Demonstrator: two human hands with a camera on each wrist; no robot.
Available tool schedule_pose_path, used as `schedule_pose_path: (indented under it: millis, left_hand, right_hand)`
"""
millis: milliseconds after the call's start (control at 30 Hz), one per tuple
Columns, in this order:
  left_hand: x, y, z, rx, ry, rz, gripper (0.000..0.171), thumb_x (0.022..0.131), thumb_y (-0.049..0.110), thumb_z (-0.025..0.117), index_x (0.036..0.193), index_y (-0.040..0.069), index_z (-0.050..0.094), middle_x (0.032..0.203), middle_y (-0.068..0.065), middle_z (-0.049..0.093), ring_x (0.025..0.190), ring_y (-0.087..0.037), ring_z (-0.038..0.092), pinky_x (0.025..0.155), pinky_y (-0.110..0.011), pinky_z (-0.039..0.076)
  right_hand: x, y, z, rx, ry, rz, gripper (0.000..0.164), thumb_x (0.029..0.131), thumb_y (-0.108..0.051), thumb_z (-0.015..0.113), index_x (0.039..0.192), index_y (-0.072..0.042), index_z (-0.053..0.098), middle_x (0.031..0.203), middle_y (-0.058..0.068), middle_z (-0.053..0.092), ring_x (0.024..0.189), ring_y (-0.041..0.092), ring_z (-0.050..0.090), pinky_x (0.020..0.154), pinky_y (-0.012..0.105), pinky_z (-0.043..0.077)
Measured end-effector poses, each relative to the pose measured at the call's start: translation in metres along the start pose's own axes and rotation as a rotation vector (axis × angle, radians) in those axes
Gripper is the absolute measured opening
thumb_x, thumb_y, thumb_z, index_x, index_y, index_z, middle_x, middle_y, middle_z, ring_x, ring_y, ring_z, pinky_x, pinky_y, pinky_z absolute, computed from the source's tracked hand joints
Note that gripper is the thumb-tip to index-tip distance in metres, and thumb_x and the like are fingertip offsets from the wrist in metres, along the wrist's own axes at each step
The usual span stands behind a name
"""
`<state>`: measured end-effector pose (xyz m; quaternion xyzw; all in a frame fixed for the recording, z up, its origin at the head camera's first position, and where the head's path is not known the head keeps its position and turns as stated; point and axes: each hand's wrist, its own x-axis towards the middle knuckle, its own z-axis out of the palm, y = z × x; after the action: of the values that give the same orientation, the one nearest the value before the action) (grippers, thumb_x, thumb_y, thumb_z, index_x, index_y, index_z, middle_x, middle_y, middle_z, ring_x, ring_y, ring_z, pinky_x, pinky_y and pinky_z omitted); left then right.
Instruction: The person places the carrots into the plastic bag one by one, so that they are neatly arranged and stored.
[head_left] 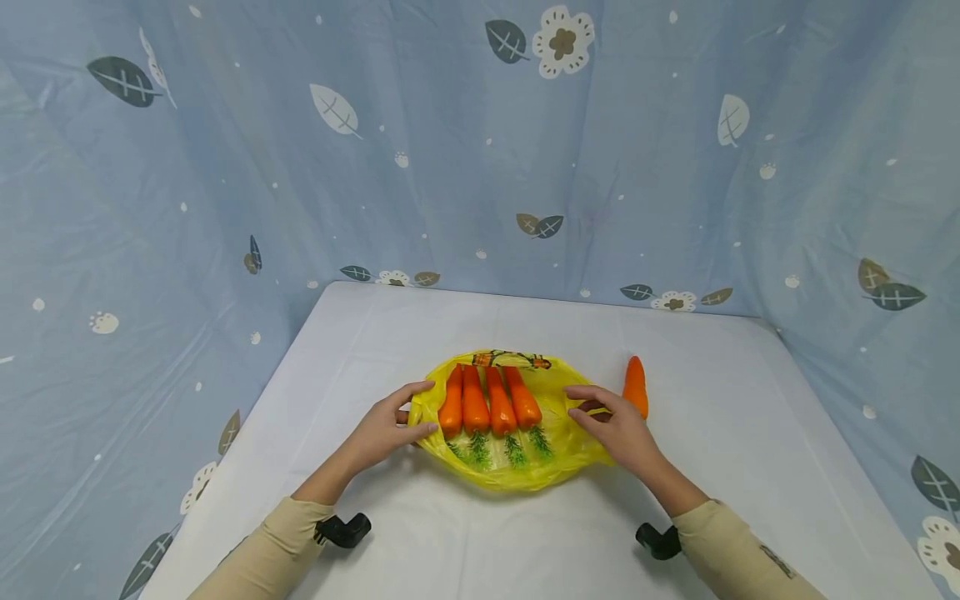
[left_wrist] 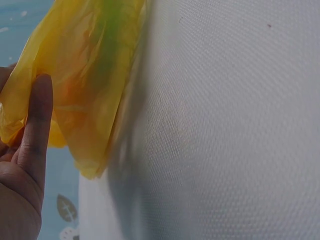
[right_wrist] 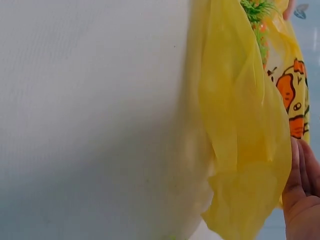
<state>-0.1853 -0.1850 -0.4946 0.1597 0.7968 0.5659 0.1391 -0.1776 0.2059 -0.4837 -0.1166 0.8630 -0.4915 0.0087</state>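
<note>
A yellow plastic bag (head_left: 555, 458) lies with its mouth spread wide on the white table. Several orange carrots (head_left: 497, 404) with green leafy tops (head_left: 514, 450) rest side by side inside it, tops toward me. My left hand (head_left: 386, 427) grips the bag's left rim, thumb on the near side and fingers farther back. At the right rim, my right hand (head_left: 617, 425) holds the thin film between thumb and fingers. In the right wrist view the bag (right_wrist: 245, 115) hangs in loose folds beside my right hand (right_wrist: 302, 185). Another carrot (head_left: 635, 387) lies just beyond that hand, outside the bag.
White cloth covers the table (head_left: 480, 550). A blue curtain (head_left: 450, 150) printed with leaves and flowers rises behind it and along both sides. Black wrist-worn devices (head_left: 345, 530) sit at both sleeve cuffs. Cartoon printing (right_wrist: 295, 100) shows on the bag's far side.
</note>
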Motion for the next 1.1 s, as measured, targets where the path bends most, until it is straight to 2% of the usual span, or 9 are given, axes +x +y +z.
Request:
schedule_pose_path:
  millis: [333,700,1100]
  left_hand:
    - [0.0,-0.002,-0.001,0.009,0.0,0.013,0.073,0.093,0.02,0.077,0.155,0.01,0.04,0.148,-0.025,0.047,0.096,-0.024,0.072,0.071,-0.04,0.061]
    - [0.0,-0.003,-0.001,-0.006,-0.008,0.009,0.073,0.093,0.02,0.077,0.156,0.011,0.04,0.149,-0.024,0.047,0.1,-0.025,0.072,0.072,-0.036,0.061]
    - [-0.001,-0.003,-0.001,-0.009,-0.002,0.002,0.073,0.093,0.02,0.077,0.155,0.011,0.041,0.153,-0.023,0.042,0.102,-0.026,0.071,0.073,-0.039,0.061]
  right_hand:
    - [-0.005,0.002,-0.013,-0.013,0.089,-0.015,0.032,0.099,-0.018,0.07,0.13,-0.01,0.069,0.121,0.009,0.07,0.102,0.024,0.064,0.084,0.018,0.054]
    - [-0.007,0.006,-0.021,-0.072,0.146,0.043,0.034,0.101,-0.021,0.067,0.134,-0.013,0.067,0.12,0.01,0.069,0.102,0.023,0.062,0.083,0.013,0.051]
    - [-0.013,0.016,-0.032,-0.128,0.21,0.023,0.032,0.102,-0.021,0.066,0.132,-0.011,0.067,0.117,0.01,0.07,0.098,0.02,0.062,0.081,0.008,0.048]
